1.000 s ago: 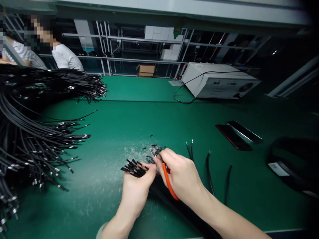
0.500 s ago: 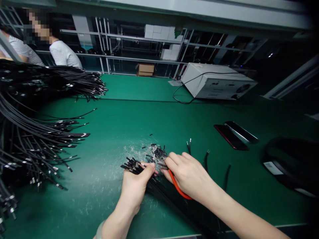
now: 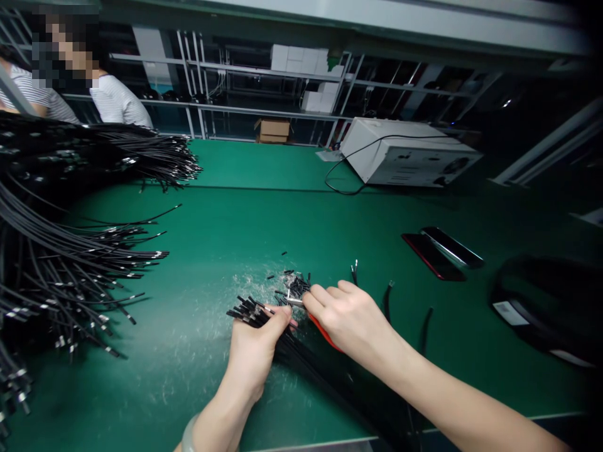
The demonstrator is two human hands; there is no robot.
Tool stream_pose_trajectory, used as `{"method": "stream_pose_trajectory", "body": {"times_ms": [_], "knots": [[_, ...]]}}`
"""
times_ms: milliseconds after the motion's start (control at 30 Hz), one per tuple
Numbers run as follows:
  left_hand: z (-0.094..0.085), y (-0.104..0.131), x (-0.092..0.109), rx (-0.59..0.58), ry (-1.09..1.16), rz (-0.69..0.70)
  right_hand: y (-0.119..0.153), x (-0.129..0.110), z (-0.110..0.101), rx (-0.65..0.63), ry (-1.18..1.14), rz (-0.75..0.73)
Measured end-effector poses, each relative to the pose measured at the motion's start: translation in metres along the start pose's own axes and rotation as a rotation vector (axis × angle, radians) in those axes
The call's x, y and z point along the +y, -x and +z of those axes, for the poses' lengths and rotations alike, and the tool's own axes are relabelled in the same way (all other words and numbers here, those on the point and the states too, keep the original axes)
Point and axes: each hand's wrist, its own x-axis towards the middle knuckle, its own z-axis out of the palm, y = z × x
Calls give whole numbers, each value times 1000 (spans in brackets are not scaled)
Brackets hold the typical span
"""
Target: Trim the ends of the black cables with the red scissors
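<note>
My left hand (image 3: 257, 342) is closed round a bundle of black cables (image 3: 320, 370), whose cut ends fan out past the thumb to the left. One cable end with a pale tip stands up by my thumb. In my right hand (image 3: 351, 314) is a pair of pliers or cutters with orange handles (image 3: 325, 333), its metal jaws (image 3: 295, 302) close to that tip. Whether the jaws touch it I cannot tell. Beyond both hands lies a small heap of black cable offcuts (image 3: 298, 285), with fine clear strands scattered around it.
Large piles of black cables (image 3: 108, 251) cover the left of the green table (image 3: 245, 220). A white machine (image 3: 409, 154) with a cord stands at the back right. Two phones (image 3: 433, 257) and a black object with a white label (image 3: 511, 314) lie right. Two people sit beyond, left.
My right hand has moved slightly up and left, turning the orange-handled tool so its jaws lie nearer the upright cable tip. My left hand keeps its hold on the cables.
</note>
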Motion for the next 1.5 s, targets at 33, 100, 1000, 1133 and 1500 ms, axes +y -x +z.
{"method": "stream_pose_trajectory", "body": {"times_ms": [33,100,1000,1133,1500], "knots": [[0,0,1,2,0,-1,0,1,-1,-4,-11,-5],[0,1,2,2,-5,0,0,5,-1,-20,-55,-8],[-6,1,-8,-271,126,-86,22,-15,-26,-176,-1046,566],[-4,5,1,-249,113,-107,20,-12,-27,-161,-1037,571],[-2,4,0,-216,121,-24,-14,-8,-17,-27,-1415,506]]}}
